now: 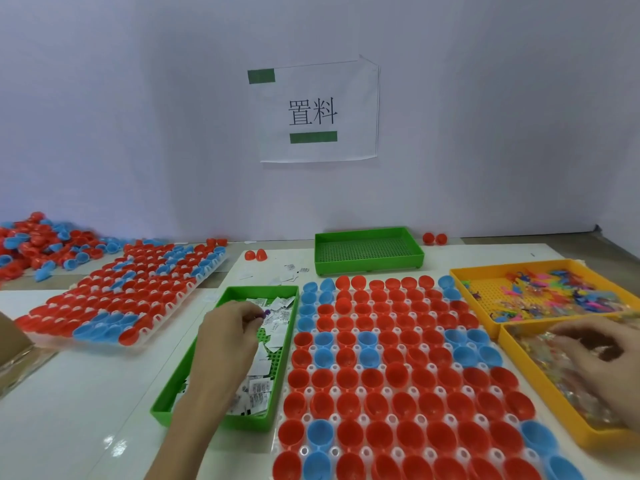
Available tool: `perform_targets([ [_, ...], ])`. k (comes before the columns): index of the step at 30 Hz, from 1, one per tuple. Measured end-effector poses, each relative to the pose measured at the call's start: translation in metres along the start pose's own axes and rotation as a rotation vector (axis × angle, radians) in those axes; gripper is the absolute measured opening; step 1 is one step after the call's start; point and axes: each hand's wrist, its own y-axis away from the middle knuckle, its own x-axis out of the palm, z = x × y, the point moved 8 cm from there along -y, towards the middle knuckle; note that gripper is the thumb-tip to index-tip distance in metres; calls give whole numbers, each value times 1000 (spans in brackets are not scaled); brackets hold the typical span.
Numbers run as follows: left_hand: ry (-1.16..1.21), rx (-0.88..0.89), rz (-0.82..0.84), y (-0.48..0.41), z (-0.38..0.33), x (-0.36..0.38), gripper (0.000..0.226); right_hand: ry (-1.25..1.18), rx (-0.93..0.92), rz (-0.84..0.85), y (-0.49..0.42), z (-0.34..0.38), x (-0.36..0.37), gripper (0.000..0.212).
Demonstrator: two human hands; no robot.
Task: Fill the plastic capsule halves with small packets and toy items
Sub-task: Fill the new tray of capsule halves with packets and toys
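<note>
Red and blue open capsule halves (pixel 398 372) fill a white holder rack (pixel 426 368) in front of me. Left of it a long green tray (pixel 166 407) holds small white printed packets (pixel 258 389). My left hand (pixel 228 337) hovers over this tray with fingers curled, pinching a tiny purple item (pixel 266 312) at the fingertips. On the right, my right hand (pixel 599 362) reaches into a yellow tray (pixel 540 386) of clear wrapped items (pixel 543 348), fingers bent down among them; whether it holds one is unclear. A second yellow tray (pixel 460 282) behind holds colourful small toys (pixel 554 292).
A second rack of filled-in red and blue halves (pixel 121 292) lies at the left, with a loose heap of halves (pixel 41 244) behind it. An empty green tray (pixel 369 251) stands at the back. Loose packets (pixel 291 271) and stray red halves (pixel 256 254) lie nearby. A cardboard box corner (pixel 10 341) is far left.
</note>
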Motion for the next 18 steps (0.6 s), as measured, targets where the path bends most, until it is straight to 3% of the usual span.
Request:
perform_targets([
  [5,224,-74,42,1,-11,-8,12,-126,87,-139,1,3,-18,17],
  [9,623,-78,227,15,-39,-11,23,-38,87,-80,4,12,-14,31],
  [11,727,-83,259,23,-52,-17,23,39,81,-59,5,28,-14,44],
  [13,756,-49,287,32,-68,-19,21,14,6,-53,10,61,-19,43],
  [15,758,20,344,43,-89,-17,20,-158,-111,32,23,115,-23,20],
  [18,770,153,479,63,-124,-4,18,-434,-236,340,54,205,-6,30],
])
